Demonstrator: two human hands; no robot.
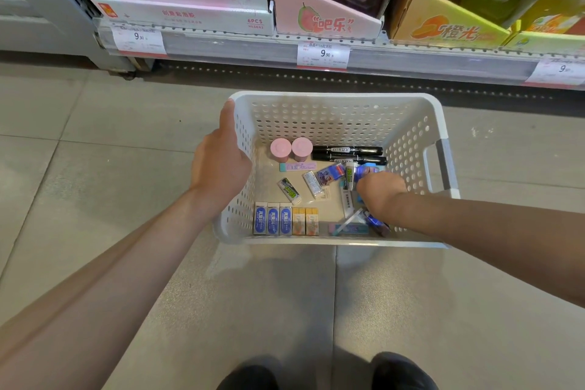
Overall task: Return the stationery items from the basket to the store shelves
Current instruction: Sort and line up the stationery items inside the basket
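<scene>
A white perforated basket (332, 95) stands on the tiled floor in front of the shelf. My left hand (221, 165) grips its left rim, thumb along the top edge. My right hand (381, 191) is down inside at the right, knuckles up, fingers curled onto a blue packet (367, 170); the fingertips are hidden. Inside lie two pink round tubs (280, 148), two black markers (348, 153), three blue-and-white erasers (273, 219) in a row beside two orange ones (305, 221), and several loose small packets (289, 190).
The bottom store shelf (253, 47) runs across the top, with price tags (323, 54) on its edge and cardboard display boxes (326, 16) above. A grey upright (63, 3) stands at the left. My dark shoes (402, 370) are near the bottom edge.
</scene>
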